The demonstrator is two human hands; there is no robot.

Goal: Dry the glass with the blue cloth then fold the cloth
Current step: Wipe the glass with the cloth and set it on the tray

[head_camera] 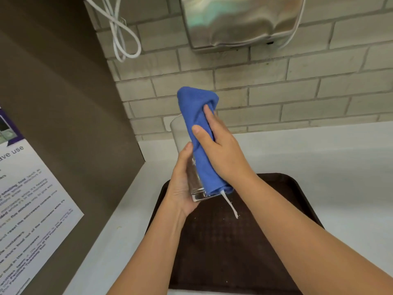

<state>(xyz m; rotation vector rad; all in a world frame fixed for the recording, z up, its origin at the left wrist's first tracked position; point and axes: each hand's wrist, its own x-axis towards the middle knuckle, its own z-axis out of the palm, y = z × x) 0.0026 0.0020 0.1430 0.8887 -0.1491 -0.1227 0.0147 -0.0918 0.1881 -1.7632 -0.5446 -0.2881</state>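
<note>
A tall clear glass (178, 133) is held in the air above a brown tray, tilted slightly, with its thick base low and its rim toward the wall. My left hand (182, 184) grips the lower part of the glass from the left. The blue cloth (200, 124) is draped over the glass's right side and bunches above the rim. My right hand (219, 145) presses the cloth against the glass, fingers wrapped around it. A white tag (230, 205) hangs from the cloth's bottom edge.
A dark brown tray (234, 252) lies on the white counter (329, 167) beneath my hands. A brown panel with a printed notice (27, 209) stands at the left. On the brick wall hang a steel dryer (240, 20) and a white cable (119, 33).
</note>
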